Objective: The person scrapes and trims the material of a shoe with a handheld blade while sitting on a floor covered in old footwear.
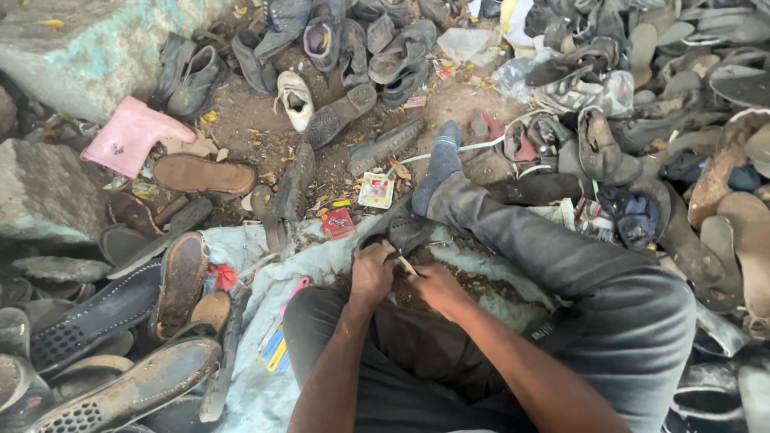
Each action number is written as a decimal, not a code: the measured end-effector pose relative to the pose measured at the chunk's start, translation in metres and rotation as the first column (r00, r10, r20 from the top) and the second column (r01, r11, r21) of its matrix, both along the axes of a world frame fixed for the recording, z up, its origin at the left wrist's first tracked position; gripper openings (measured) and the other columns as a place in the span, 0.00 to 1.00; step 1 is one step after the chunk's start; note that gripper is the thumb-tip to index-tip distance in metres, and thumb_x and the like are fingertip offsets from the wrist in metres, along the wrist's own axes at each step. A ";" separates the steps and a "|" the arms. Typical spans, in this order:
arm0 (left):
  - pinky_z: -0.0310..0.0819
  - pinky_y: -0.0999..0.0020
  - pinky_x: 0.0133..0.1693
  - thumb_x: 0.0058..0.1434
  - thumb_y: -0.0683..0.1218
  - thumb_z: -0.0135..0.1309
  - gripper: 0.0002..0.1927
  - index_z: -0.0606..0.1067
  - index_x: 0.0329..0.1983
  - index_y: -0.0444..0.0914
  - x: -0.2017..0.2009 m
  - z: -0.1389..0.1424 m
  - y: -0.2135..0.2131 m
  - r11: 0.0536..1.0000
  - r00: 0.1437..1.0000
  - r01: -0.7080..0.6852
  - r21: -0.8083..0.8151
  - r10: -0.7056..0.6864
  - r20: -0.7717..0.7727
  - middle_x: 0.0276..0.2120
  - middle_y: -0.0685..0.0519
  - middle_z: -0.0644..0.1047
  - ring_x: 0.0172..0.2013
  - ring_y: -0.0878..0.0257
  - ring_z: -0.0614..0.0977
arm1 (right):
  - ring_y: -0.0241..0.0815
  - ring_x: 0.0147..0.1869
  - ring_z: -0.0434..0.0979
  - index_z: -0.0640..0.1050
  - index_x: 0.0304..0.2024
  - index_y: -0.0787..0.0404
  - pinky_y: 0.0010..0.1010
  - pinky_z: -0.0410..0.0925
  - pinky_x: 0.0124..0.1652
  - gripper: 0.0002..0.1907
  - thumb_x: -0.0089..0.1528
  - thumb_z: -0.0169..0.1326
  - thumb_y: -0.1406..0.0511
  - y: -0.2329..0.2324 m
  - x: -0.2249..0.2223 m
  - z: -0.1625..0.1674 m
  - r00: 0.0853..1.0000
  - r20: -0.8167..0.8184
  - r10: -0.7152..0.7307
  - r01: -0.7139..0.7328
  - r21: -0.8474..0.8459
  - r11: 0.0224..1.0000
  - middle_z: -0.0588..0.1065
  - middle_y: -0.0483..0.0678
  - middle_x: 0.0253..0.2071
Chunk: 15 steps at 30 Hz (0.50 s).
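Worn shoes litter the dirt floor (449, 104); left hand (371, 275) closed, steadying a dark shoe (401, 228), right hand (437, 289) pinching a small tool (407, 265), mid-repair.

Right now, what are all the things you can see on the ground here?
Dark shoe: one, black, under both hands, by the stretched leg.
Small tool: one, pale and thin, between the hands.
Pink boot: one, upper left, beside the stone.
White shoe: one, dirty white, top middle.
Brown sole: one, flat on the dirt, left.
Old shoes and sandals: too many to count, grey, black and brown, heaped on the right, left and top.
Stone blocks: two, grey with green patches, upper left.
Cloth sheet: one, pale grey, under the person.
Small packets: two, one white, one red, on the dirt.
Left hand: on the shoe.
Right hand: holding the tool.
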State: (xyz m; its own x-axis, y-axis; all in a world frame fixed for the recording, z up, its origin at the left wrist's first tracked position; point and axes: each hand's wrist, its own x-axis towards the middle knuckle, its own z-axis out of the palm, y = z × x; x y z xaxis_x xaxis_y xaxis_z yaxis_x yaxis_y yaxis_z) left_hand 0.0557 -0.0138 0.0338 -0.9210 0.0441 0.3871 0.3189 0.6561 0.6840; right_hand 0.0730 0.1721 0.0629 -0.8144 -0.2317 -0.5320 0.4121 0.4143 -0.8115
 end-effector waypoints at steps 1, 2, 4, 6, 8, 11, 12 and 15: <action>0.73 0.49 0.42 0.53 0.40 0.62 0.10 0.79 0.39 0.34 -0.001 0.001 0.001 1.000 1.000 -0.012 0.015 0.012 -0.009 0.33 0.43 0.80 0.38 0.42 0.81 | 0.52 0.26 0.66 0.82 0.42 0.67 0.48 0.59 0.31 0.15 0.68 0.54 0.60 -0.005 -0.002 0.002 1.000 0.023 -0.017 0.016 0.037 0.999 0.69 0.58 0.24; 0.74 0.50 0.42 0.53 0.40 0.62 0.10 0.79 0.39 0.34 -0.001 0.002 0.001 0.999 0.999 -0.030 0.030 0.031 -0.018 0.34 0.43 0.80 0.39 0.42 0.81 | 0.49 0.27 0.67 0.81 0.43 0.66 0.46 0.60 0.32 0.14 0.67 0.54 0.61 -0.007 0.002 0.005 0.993 -0.119 0.018 -0.011 0.057 0.998 0.71 0.56 0.24; 0.74 0.52 0.43 0.52 0.41 0.64 0.11 0.80 0.39 0.34 -0.002 0.003 0.002 0.996 0.997 -0.071 0.050 0.072 -0.017 0.34 0.43 0.80 0.39 0.43 0.81 | 0.42 0.29 0.70 0.79 0.45 0.64 0.42 0.64 0.34 0.13 0.65 0.53 0.62 -0.007 0.023 0.013 0.915 -0.389 0.103 -0.065 0.110 0.992 0.74 0.55 0.24; 0.74 0.52 0.44 0.50 0.41 0.65 0.11 0.80 0.37 0.34 -0.003 0.002 0.003 0.991 0.994 -0.110 0.073 0.111 -0.008 0.35 0.43 0.81 0.39 0.43 0.82 | 0.52 0.30 0.72 0.79 0.45 0.64 0.45 0.65 0.35 0.13 0.65 0.52 0.62 0.000 0.037 0.020 0.963 -0.261 0.070 -0.038 0.128 0.991 0.74 0.60 0.26; 0.74 0.53 0.44 0.52 0.41 0.65 0.11 0.79 0.38 0.34 -0.003 -0.001 0.003 0.993 0.995 -0.090 0.078 0.093 -0.028 0.36 0.43 0.81 0.40 0.44 0.82 | 0.59 0.33 0.75 0.78 0.46 0.64 0.47 0.66 0.37 0.13 0.64 0.52 0.62 0.001 0.038 0.024 0.984 -0.164 0.064 -0.043 0.129 0.991 0.75 0.63 0.28; 0.75 0.55 0.45 0.52 0.40 0.64 0.11 0.80 0.38 0.34 0.000 -0.004 0.001 0.995 0.998 -0.068 0.072 0.067 0.021 0.36 0.43 0.81 0.42 0.44 0.82 | 0.63 0.39 0.79 0.79 0.47 0.64 0.48 0.68 0.40 0.14 0.65 0.52 0.62 -0.011 0.017 0.021 0.975 -0.202 0.091 -0.063 0.144 0.988 0.78 0.64 0.34; 0.75 0.55 0.45 0.52 0.40 0.64 0.11 0.81 0.38 0.34 0.002 -0.004 0.001 0.995 0.996 -0.071 0.068 0.067 0.061 0.36 0.43 0.82 0.42 0.44 0.82 | 0.64 0.42 0.79 0.80 0.45 0.65 0.49 0.69 0.41 0.13 0.65 0.53 0.62 -0.019 0.011 0.018 0.959 -0.255 0.123 -0.078 0.181 0.980 0.78 0.64 0.36; 0.75 0.58 0.48 0.53 0.41 0.66 0.13 0.81 0.41 0.33 0.003 0.001 -0.002 0.977 0.988 -0.148 0.152 0.140 0.061 0.41 0.42 0.82 0.45 0.46 0.83 | 0.66 0.45 0.77 0.80 0.46 0.65 0.51 0.68 0.42 0.13 0.64 0.54 0.63 -0.030 0.021 0.012 0.895 -0.428 0.125 -0.045 0.192 0.980 0.78 0.65 0.39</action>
State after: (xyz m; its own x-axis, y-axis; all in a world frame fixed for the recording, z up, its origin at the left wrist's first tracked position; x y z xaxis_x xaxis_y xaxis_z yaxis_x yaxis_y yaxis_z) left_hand 0.0588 -0.0155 0.0349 -0.9315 -0.1479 0.3323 0.1918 0.5766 0.7942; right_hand 0.0939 0.1420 0.0752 -0.9544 -0.2482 -0.1658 -0.0098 0.5813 -0.8136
